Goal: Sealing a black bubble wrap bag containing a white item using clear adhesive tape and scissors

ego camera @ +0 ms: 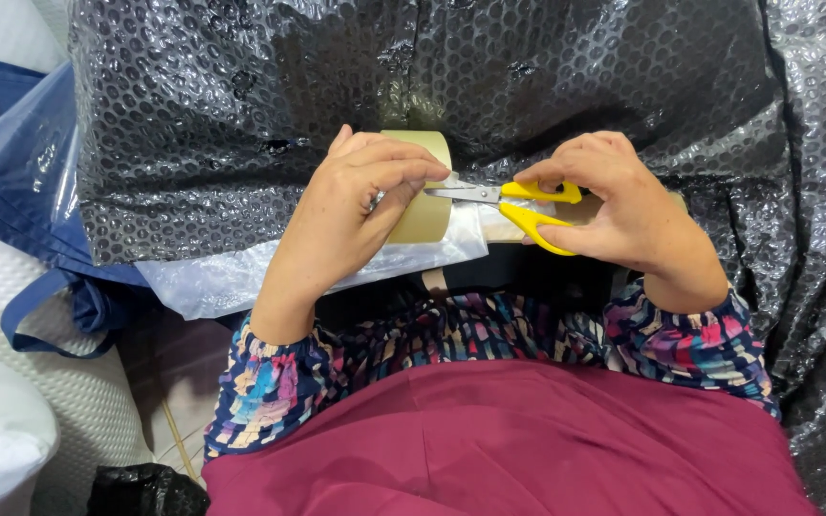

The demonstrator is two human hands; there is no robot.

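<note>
1. The left hand (351, 205) holds a roll of tan tape (423, 196); its fingers wrap tight around the roll, which sits in the middle, on the black wrap.
2. The right hand (623, 205) holds yellow scissors (513, 203); the fingers are through the handles, and the blades, almost shut, point at the tape.
3. Under both hands lies a big sheet of black bubble wrap (241, 115); it is shiny and bumpy and covers most of the top.
4. A clear plastic sheet (231, 277) sticks out below it; a blue bag (21, 182) lies at the left on white foam (78, 401).
</note>
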